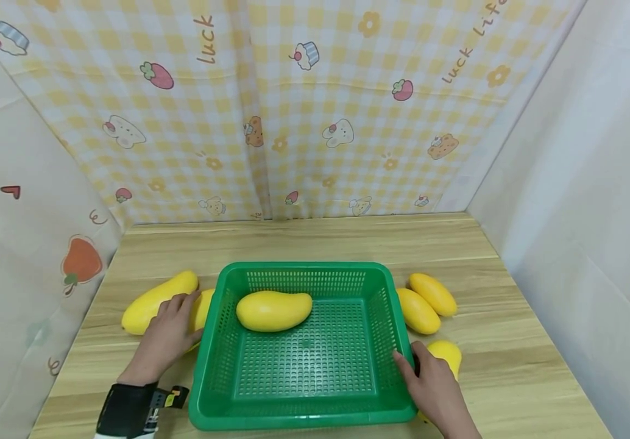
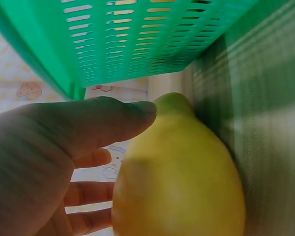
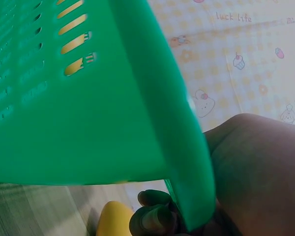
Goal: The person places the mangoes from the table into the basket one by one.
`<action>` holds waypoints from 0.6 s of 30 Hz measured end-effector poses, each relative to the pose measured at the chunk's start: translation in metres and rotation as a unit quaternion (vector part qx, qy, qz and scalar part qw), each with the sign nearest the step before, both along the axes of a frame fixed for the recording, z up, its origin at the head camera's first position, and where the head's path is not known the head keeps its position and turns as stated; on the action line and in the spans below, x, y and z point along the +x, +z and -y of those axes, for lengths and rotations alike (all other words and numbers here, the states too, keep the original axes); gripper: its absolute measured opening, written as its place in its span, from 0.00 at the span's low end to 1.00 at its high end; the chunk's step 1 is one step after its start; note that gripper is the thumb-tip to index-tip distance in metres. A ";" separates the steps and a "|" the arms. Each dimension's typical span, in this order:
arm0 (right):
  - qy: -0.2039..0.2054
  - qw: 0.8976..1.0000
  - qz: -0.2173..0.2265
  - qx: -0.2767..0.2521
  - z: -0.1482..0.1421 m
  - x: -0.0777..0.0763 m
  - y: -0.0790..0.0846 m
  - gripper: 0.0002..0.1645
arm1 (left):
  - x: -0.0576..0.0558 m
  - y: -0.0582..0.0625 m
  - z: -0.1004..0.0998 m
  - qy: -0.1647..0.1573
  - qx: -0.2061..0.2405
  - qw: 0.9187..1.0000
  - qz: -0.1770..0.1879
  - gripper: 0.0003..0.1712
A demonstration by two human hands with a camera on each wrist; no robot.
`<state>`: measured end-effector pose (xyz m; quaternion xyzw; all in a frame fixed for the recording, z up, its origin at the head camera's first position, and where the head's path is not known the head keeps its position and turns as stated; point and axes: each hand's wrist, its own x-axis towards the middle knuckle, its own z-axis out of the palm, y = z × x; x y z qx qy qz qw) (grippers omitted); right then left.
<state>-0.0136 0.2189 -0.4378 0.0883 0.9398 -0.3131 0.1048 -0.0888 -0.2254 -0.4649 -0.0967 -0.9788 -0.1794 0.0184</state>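
A green plastic basket (image 1: 306, 421) with slotted walls stands in front of me, one yellow mango (image 1: 273, 311) lying in its back left part. My right hand (image 1: 434, 384) grips the basket's right rim, thumb over the inside and fingers curled under the edge in the right wrist view. Left of the basket, my left hand (image 1: 167, 341) holds a second mango (image 2: 182, 172) on the table, thumb on one side and fingers on the other. That mango lies close against the basket's left wall. Another long mango (image 1: 153, 303) rests just beyond the left hand's fingers.
Two smaller mangoes (image 1: 434, 294) lie side by side at the basket's right. A third mango (image 1: 446, 355) is partly hidden behind the right hand. The wooden table (image 1: 304, 241) meets a checked cloth (image 1: 293, 122) at the back and pale cloths at both sides.
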 end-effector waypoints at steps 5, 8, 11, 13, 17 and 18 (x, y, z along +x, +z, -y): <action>-0.001 1.000 -0.003 0.001 0.000 0.001 -0.001 0.15 | 0.000 -0.006 -0.002 0.005 -0.007 1.000 -0.027 0.41; -0.003 1.000 -0.005 0.000 0.001 0.001 -0.002 0.15 | 0.000 -0.009 -0.003 0.010 -0.018 0.998 -0.061 0.41; -0.004 1.000 -0.008 -0.002 0.001 0.001 -0.002 0.15 | 0.000 -0.012 -0.005 0.016 -0.032 0.995 -0.089 0.40; -0.004 1.000 -0.010 -0.003 0.002 0.001 -0.002 0.15 | 0.000 -0.014 -0.005 0.018 -0.040 0.994 -0.100 0.39; -0.004 1.000 -0.011 -0.003 0.002 0.001 -0.002 0.15 | 0.000 -0.016 -0.006 0.019 -0.049 0.992 -0.113 0.37; -0.004 1.000 -0.010 -0.003 0.002 0.001 -0.002 0.15 | 0.000 -0.016 -0.007 0.019 -0.051 0.992 -0.116 0.37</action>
